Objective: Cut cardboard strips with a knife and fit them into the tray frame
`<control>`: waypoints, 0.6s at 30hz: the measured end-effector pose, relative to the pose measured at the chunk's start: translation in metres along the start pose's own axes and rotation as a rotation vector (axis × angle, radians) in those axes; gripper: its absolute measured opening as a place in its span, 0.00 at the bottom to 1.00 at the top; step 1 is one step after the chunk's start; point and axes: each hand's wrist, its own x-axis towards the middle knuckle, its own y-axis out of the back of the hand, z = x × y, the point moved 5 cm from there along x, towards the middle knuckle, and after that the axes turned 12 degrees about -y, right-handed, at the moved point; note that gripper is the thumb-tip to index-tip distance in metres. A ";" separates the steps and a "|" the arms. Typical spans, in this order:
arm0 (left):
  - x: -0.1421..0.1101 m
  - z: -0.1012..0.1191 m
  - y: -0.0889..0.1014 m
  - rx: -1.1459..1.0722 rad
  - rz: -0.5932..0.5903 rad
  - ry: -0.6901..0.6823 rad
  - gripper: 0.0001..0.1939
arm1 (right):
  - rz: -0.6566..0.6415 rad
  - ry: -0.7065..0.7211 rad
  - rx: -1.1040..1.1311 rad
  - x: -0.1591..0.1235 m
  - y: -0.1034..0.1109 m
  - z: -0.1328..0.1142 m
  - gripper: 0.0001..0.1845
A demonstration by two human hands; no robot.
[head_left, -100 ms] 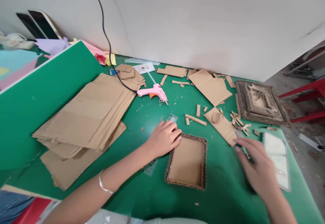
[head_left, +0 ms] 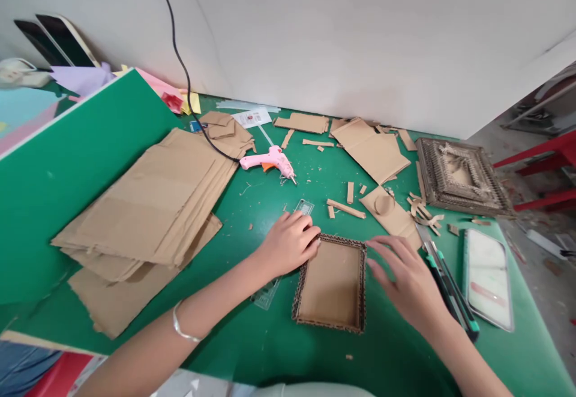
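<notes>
A shallow rectangular cardboard tray (head_left: 330, 283) with layered corrugated walls lies flat on the table. My left hand (head_left: 290, 242) rests at its upper left corner, fingers curled over and closed on the wall there. Beside the upper right corner is my right hand (head_left: 400, 271), fingers apart and holding nothing; its fingertips are at or just short of the tray's edge. To the right of that hand lie green-and-black utility knives (head_left: 453, 294), apparently two side by side. A clear ruler (head_left: 266, 294) is partly hidden under my left forearm.
A pink glue gun (head_left: 272, 161) with a black cord lies behind the tray. Stacked cardboard sheets (head_left: 148, 199) fill the left, beside an upright green board (head_left: 85, 187). A stepped cardboard piece (head_left: 463, 175) and a white phone-shaped case (head_left: 488, 277) are at right. Cardboard scraps (head_left: 346, 210) are scattered about.
My right hand has moved left from the knives to the tray's right edge, leaving them on the table. My left hand stays on the corner. The view has shifted slightly.
</notes>
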 end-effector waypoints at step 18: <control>-0.001 -0.001 -0.002 -0.022 0.021 -0.009 0.10 | 0.205 -1.133 -0.322 -0.072 0.057 0.140 0.68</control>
